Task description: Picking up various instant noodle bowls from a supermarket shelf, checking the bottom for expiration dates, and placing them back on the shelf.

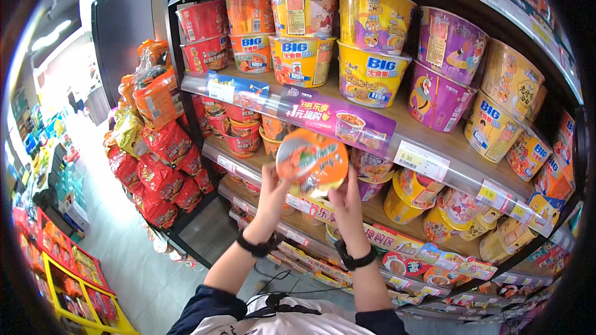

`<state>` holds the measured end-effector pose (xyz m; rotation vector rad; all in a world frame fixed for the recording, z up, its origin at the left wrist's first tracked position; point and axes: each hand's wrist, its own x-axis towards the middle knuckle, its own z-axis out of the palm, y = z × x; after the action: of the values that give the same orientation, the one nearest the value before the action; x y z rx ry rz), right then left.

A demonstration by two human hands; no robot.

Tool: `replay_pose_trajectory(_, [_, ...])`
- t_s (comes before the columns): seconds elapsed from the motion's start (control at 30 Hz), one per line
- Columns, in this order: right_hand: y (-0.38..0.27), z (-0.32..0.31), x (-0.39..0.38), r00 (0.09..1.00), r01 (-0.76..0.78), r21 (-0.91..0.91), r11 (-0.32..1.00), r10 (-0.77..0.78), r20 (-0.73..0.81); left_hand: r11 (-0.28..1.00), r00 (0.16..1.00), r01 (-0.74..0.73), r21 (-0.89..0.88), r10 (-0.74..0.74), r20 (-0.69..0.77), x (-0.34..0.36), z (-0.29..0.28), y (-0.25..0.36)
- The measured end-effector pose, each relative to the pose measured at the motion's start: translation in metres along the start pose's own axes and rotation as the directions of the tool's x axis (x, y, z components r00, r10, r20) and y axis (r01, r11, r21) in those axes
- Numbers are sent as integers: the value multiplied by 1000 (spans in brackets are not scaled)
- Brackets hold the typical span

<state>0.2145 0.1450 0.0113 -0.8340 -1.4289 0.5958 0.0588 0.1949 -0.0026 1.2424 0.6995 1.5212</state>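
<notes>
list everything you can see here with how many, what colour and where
cup: one, orange lid, held at centre
shelves: several, brown, centre to right
tubs: many, red, orange, yellow, purple, tan, on shelves
sign: one, purple, centre
price tags: several, mostly white, shelf edges
bags: many, mostly red, left of shelves
rack: one, red and yellow, lower left
floor: one, grey, left
shirt: one, white, navy sleeves, bottom
wristbands: two, black, wrists
left hand: one, bare, cup's left
right hand: one, bare, cup's right

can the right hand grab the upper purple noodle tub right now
Probably not: the right hand is occupied, helping hold the orange-lidded noodle tub. Otherwise, nothing stands in front of the upper purple noodle tub.
</notes>
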Motion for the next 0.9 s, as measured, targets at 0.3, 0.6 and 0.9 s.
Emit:
replay_pose_trajectory(0.3, [-66,-48,-39,851,316,-402,859,-70,520,824,897,433,-366,-354,264,-98,-28,29])
replay_pose_trajectory(0.6, [-50,-36,-57,957,287,-205,936,-290,16,881,899,-425,207,386,205,-126,4,43])
replay_pose_trajectory(0.9, [18,-11,-81,814,-442,846,297,529,239,856,865,-452,253,351,358,-175,-12,12])
